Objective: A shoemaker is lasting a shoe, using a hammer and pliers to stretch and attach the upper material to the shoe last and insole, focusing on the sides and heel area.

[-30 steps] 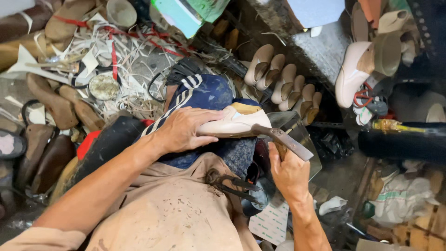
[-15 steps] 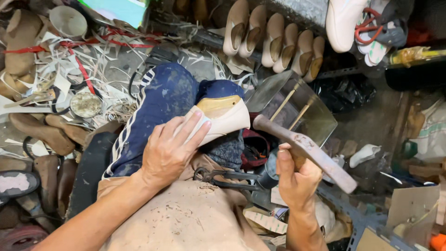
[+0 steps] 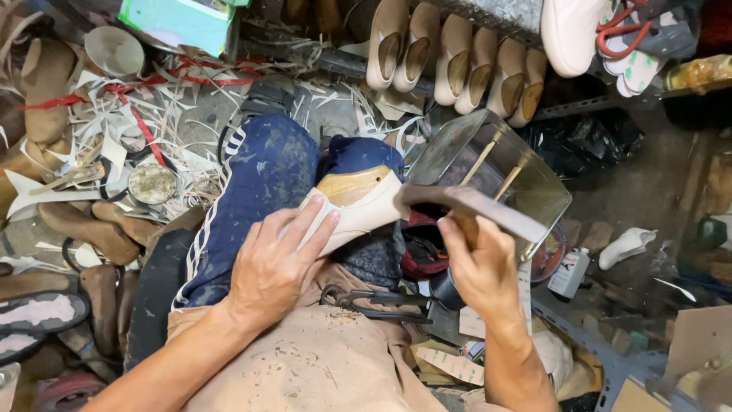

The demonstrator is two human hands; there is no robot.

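Note:
My left hand (image 3: 278, 263) lies flat over a cream shoe upper stretched on a wooden last (image 3: 357, 200), pressing it onto my knee in dark blue striped trousers (image 3: 259, 183). My right hand (image 3: 480, 267) grips the handle of a flat-headed hammer (image 3: 465, 204); its dark head sits right at the toe end of the shoe. A pair of pincers (image 3: 366, 299) rests on my lap between my two arms.
A row of beige shoes on lasts (image 3: 450, 57) stands at the top. A metal tin with sticks (image 3: 488, 164) sits behind the hammer. Leather scraps, wooden lasts (image 3: 91, 229) and soles crowd the left floor. A small white bottle (image 3: 569, 272) stands at right.
My right hand swung the hammer from low at the right up and left, so its head now meets the shoe's toe. My left hand stays on the shoe.

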